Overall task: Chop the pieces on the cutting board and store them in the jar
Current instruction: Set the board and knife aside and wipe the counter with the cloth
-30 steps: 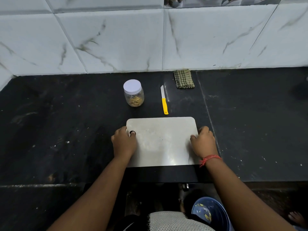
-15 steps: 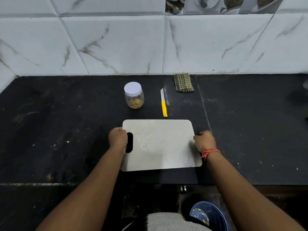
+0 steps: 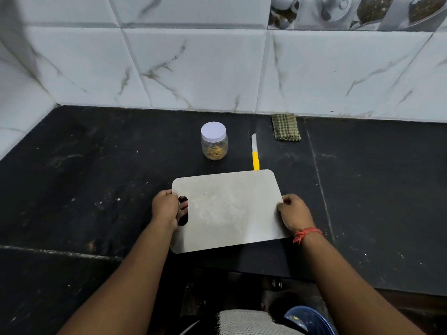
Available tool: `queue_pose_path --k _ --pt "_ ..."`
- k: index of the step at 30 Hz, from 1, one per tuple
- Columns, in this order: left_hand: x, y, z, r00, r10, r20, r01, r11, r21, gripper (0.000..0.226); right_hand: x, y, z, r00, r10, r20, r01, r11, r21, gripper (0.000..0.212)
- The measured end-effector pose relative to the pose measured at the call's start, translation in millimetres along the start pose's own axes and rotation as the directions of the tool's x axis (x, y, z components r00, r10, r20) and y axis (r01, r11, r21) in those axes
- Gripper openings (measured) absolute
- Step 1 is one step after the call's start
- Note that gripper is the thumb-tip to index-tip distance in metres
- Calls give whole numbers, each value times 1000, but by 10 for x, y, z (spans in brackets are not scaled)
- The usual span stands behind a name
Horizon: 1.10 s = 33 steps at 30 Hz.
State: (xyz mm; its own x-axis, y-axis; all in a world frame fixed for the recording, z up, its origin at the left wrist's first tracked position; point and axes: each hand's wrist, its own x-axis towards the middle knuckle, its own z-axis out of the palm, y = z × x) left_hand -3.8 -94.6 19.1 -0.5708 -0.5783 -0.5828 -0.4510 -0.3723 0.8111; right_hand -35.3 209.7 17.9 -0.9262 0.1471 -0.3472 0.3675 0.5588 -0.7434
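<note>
Both hands hold the cutting board (image 3: pixel 232 209) by its short ends. Left hand (image 3: pixel 165 209): grip curled round the handle-slot edge, fingers showing through the slot. Right hand (image 3: pixel 294 213): grip pinching the opposite edge, thumb on top; an orange thread is tied at that wrist.

Change over the last second: the board was lying square and flat on the black tabletop (image 3: pixel 96 189), with both hands resting on its ends. It now sits skewed, far-right corner swung toward the wall and covering the butt of the yellow-handled knife (image 3: pixel 255 153). Its near edge overhangs the tabletop's front lip. It looks lifted or tilted off the surface, though the wide lens makes that hard to confirm.

Board surface: bare apart from faint pale smears and a few specks; no pieces to chop visible on it. The clear plastic jar (image 3: pixel 214 143) stands beyond the board, just left of the knife, white lid on, with yellowish strips in the bottom. Jar and knife have not shifted.

Judgement: chopping and storing appear finished, and this is clearing up, the board being taken away or tipped to shed crumbs. A blue bin (image 3: pixel 312 320) sits below the front edge. A folded checked cloth (image 3: pixel 286 127) lies against the tiled wall.
</note>
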Motion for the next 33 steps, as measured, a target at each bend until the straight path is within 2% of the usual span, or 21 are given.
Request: queue_pose_path --k 4,9,10,14,19,27,31,33 --pt "130 65 -339 995 27 -97 -30 999 -33 24 2 -264 269 995 -57 84 58 998 -3 20" --pt "300 179 -790 966 69 -249 -67 998 16 24 24 -586 728 973 -114 201 132 988 -80 26" --pt "343 204 -879 959 78 -274 -69 997 41 25 27 -649 823 968 -125 218 148 985 -91 28" --pt "567 229 -1271 941 149 -303 -47 946 321 23 19 -935 1184 943 -201 265 241 962 -129 30" --pt "590 322 -1556 905 171 -391 9 908 418 28 89 -1296 1582 908 -259 330 332 924 -190 32" --pt "743 433 -1817 867 127 -482 53 938 343 30 181 -1786 2037 886 -266 380 384 879 -281 31" --pt "713 475 -1780 870 189 -455 -15 933 360 29 219 -1889 2136 891 -259 373 386 865 -320 29" --pt "701 462 -1761 874 217 -435 -45 927 373 36 217 -1892 2161 890 -263 371 391 860 -328 26"
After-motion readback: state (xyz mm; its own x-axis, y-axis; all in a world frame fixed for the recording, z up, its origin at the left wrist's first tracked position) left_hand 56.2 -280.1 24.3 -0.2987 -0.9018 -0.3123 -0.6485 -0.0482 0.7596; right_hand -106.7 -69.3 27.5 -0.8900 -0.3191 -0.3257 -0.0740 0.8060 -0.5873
